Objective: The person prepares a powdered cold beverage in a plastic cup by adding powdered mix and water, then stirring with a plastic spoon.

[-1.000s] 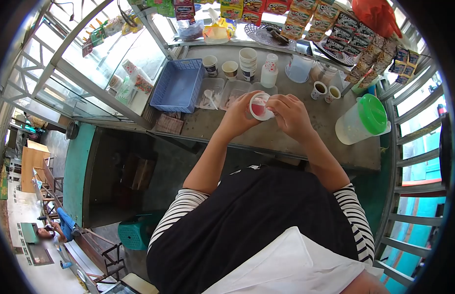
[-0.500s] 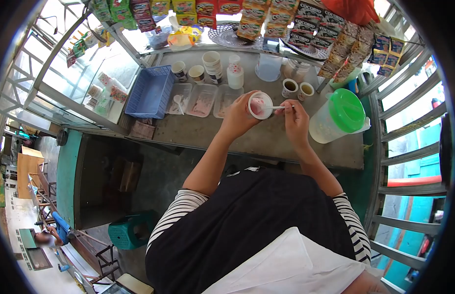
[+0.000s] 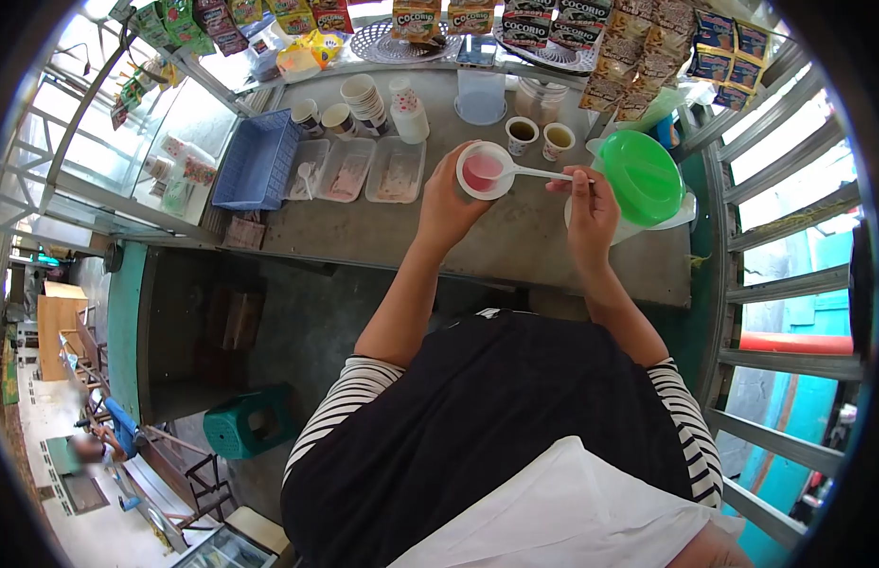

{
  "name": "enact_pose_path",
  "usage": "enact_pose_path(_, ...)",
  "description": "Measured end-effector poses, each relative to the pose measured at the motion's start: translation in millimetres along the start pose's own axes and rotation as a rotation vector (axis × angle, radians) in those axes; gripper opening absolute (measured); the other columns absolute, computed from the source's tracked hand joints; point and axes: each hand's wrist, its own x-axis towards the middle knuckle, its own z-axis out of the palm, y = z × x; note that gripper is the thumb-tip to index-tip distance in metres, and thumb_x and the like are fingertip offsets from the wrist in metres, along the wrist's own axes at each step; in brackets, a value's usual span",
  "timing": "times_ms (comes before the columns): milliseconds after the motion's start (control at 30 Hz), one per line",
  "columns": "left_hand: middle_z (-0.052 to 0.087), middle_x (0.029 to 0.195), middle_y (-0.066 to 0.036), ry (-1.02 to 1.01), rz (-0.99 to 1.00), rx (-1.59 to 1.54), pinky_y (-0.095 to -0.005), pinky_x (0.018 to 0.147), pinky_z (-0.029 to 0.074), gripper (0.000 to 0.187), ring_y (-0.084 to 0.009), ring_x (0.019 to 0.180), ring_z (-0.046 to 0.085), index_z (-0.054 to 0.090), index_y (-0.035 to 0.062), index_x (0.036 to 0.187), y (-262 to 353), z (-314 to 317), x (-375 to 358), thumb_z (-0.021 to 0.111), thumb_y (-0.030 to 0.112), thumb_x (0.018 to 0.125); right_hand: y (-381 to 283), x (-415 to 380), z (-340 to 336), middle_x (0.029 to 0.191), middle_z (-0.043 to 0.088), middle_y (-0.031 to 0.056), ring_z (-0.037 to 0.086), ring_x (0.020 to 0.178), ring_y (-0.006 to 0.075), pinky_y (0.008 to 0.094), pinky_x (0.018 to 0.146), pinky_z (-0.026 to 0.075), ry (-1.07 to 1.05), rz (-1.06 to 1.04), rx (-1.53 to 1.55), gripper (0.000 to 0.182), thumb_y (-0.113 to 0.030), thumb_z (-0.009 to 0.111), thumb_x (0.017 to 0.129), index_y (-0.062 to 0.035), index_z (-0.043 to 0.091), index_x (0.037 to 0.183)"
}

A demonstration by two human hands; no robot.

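Note:
Over the counter, my left hand (image 3: 446, 204) is wrapped round a white paper cup (image 3: 468, 186) with pink liquid inside. My right hand (image 3: 591, 201) pinches the handle of a white plastic spoon (image 3: 543, 173), whose bowl sits at the cup's mouth over the liquid. Close to my right hand stands a clear pitcher with a green lid (image 3: 640, 178). Beyond the cup are two paper cups of dark drink (image 3: 522, 135) and yellowish drink (image 3: 557, 140). Left of my left hand lies a clear tray with pinkish residue (image 3: 396, 170).
More clear trays (image 3: 346, 171) and a blue basket (image 3: 255, 168) line the counter's left side. Behind them stand stacked paper cups (image 3: 364, 102) and a white bottle (image 3: 408, 114). Drink sachets (image 3: 543, 24) hang overhead. A green stool (image 3: 248, 423) stands on the floor; a person (image 3: 98, 445) sits far left.
The spoon's bowl has come up from inside the cup to its mouth, and my right hand has moved slightly right. The view has shifted, so the counter items appear further left.

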Motion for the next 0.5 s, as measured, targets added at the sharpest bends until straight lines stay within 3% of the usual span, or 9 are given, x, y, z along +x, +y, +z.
enact_pose_path(100, 0.066, 0.126, -0.012, -0.007, -0.012, -0.003, -0.0370, 0.101, 0.047, 0.071, -0.0258, 0.119, 0.062, 0.056, 0.0035, 0.134, 0.8, -2.3, -2.3, 0.086, 0.016, 0.071, -5.3, 0.1, -4.6, 0.090, 0.071, 0.0110, 0.071, 0.083, 0.0166, 0.0260, 0.078, 0.053, -0.063, -0.115, 0.021, 0.022, -0.017, 0.056, 0.105, 0.0027, 0.064, 0.109)
enact_pose_path(200, 0.065, 0.125, -0.016, 0.050, 0.011, -0.040, -0.0412, 0.100, 0.048, 0.068, -0.0332, 0.117, 0.062, 0.056, 0.0038, 0.132, -1.6, -2.2, -5.9, 0.083, 0.015, 0.071, -11.7, 1.2, -10.2, 0.090, 0.070, 0.0117, 0.070, 0.084, 0.0191, 0.0285, 0.077, 0.052, -0.135, -0.214, -0.171, 0.011, -0.009, 0.060, 0.101, 0.0007, 0.064, 0.105)
enact_pose_path(267, 0.066, 0.126, -0.013, 0.060, -0.014, 0.001, -0.0373, 0.101, 0.047, 0.071, -0.0256, 0.119, 0.062, 0.056, 0.0027, 0.134, -2.0, -2.2, -9.6, 0.085, 0.014, 0.070, -16.3, 5.5, -10.2, 0.091, 0.068, 0.0114, 0.068, 0.082, 0.0249, 0.0349, 0.076, 0.052, -0.250, -0.692, -0.281, 0.005, -0.002, 0.062, 0.094, -0.0022, 0.063, 0.099)
enact_pose_path(300, 0.066, 0.126, -0.013, 0.069, -0.013, 0.005, -0.0373, 0.101, 0.047, 0.071, -0.0256, 0.119, 0.062, 0.056, 0.0027, 0.134, -1.6, -1.2, -11.2, 0.085, 0.014, 0.070, -17.4, 6.4, -9.5, 0.091, 0.068, 0.0114, 0.068, 0.082, 0.0249, 0.0349, 0.076, 0.052, -0.256, -0.697, -0.274, 0.005, -0.002, 0.062, 0.094, -0.0022, 0.063, 0.099)
enact_pose_path(367, 0.066, 0.125, -0.013, 0.058, -0.020, -0.013, -0.0383, 0.101, 0.047, 0.071, -0.0272, 0.118, 0.063, 0.056, 0.0037, 0.134, 0.7, 2.1, -15.2, 0.085, 0.014, 0.070, -19.6, 7.7, -6.6, 0.094, 0.067, 0.0095, 0.065, 0.086, 0.0292, 0.0409, 0.077, 0.050, -0.407, -0.928, -0.391, 0.014, 0.000, 0.066, 0.084, -0.0051, 0.061, 0.095)
enact_pose_path(500, 0.066, 0.124, -0.014, 0.052, 0.006, 0.064, -0.0397, 0.100, 0.048, 0.070, -0.0300, 0.116, 0.063, 0.057, 0.0046, 0.133, 11.7, 6.6, -19.3, 0.085, 0.014, 0.069, -20.0, 17.7, -2.1, 0.099, 0.067, 0.0071, 0.065, 0.091, 0.0285, 0.0414, 0.079, 0.050, -0.506, -0.964, -0.532, 0.019, -0.001, 0.067, 0.079, -0.0077, 0.061, 0.095)
